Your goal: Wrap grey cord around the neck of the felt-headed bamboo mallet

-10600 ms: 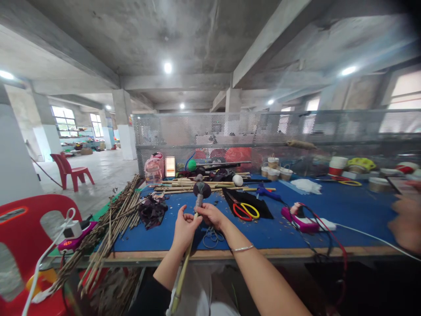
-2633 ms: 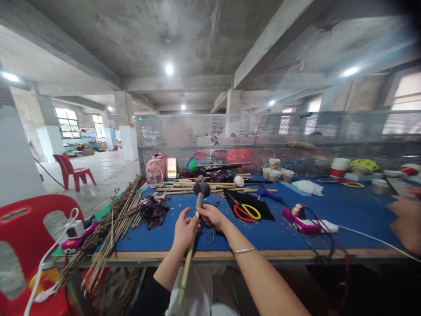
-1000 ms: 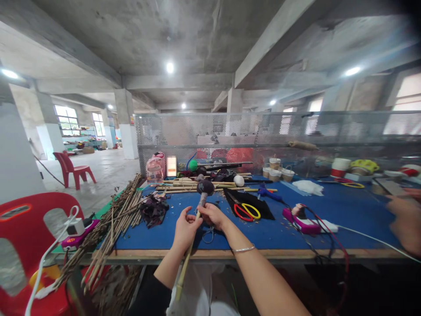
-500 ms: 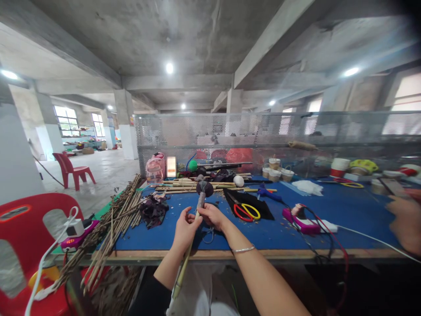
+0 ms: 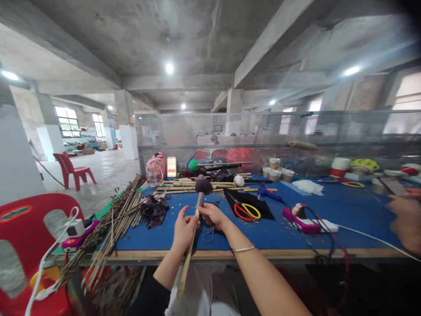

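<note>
Both of my hands hold a pale bamboo stick (image 5: 186,267) at the table's front edge. It slants up and away from me, its lower end over my lap. Its far end is wrapped in grey material (image 5: 200,199) and topped by a dark rounded piece (image 5: 204,187). My left hand (image 5: 185,227) closes its thumb and fingers on the stick below the wrapping. My right hand (image 5: 211,215) pinches at the lower edge of the wrapping. A loop of thin grey cord (image 5: 208,237) hangs beneath my right hand; where it leads is hidden.
Scissors (image 5: 247,212) with red and yellow handles lie on black cloth. Left are dry stems (image 5: 123,219) and crumpled dark fabric (image 5: 154,211). Right are a blue glue gun (image 5: 268,193), a purple power strip (image 5: 302,221) and cables. Another person's hand (image 5: 406,221) holds a phone (image 5: 393,186).
The stick has turned in my hands: its dark top shows from another side, and its lower end has swung slightly right. My hands stay in nearly the same place.
</note>
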A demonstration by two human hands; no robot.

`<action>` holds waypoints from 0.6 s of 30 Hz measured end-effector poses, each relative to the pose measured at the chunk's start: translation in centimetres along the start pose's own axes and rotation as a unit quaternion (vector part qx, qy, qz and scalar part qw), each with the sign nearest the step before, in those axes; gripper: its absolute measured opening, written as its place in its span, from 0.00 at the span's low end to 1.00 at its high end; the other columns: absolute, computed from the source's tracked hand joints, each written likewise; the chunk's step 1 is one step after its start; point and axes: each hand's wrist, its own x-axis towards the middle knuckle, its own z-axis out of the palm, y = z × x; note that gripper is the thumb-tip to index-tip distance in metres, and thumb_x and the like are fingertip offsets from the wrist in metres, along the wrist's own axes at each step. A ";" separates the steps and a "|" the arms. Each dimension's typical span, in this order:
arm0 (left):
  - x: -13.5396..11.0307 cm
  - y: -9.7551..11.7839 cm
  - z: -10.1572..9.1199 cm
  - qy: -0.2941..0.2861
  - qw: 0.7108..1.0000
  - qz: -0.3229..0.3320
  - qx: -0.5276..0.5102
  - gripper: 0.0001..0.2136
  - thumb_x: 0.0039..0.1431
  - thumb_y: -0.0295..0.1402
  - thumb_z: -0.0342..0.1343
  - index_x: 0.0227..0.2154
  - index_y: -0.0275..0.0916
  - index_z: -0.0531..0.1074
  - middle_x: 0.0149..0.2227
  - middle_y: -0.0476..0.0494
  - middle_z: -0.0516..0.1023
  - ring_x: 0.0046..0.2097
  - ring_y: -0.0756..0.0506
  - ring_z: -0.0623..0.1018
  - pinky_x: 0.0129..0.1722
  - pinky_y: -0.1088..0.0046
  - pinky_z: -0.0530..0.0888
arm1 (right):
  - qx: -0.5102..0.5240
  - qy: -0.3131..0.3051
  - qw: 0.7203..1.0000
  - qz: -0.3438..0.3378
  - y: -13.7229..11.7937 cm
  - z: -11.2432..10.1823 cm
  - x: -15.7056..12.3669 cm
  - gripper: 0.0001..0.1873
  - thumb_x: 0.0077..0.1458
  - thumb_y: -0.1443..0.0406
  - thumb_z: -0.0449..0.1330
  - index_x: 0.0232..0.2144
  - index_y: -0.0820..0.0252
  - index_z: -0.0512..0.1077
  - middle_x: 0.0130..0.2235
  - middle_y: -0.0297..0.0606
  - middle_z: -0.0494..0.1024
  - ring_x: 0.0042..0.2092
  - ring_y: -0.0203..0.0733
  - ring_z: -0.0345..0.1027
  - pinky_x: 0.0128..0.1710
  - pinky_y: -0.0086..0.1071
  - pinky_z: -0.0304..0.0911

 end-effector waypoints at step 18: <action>0.1 -0.3 -0.1 0.020 0.999 0.031 0.029 0.29 0.40 0.36 0.63 0.46 0.33 0.61 0.22 0.50 0.73 0.23 0.52 0.72 0.24 0.79 0.65 | 0.014 0.010 1.000 0.010 0.1 -0.1 0.0 0.20 0.38 0.54 0.63 0.26 0.60 0.60 0.12 0.18 0.50 0.12 0.24 0.36 0.13 0.24 0.29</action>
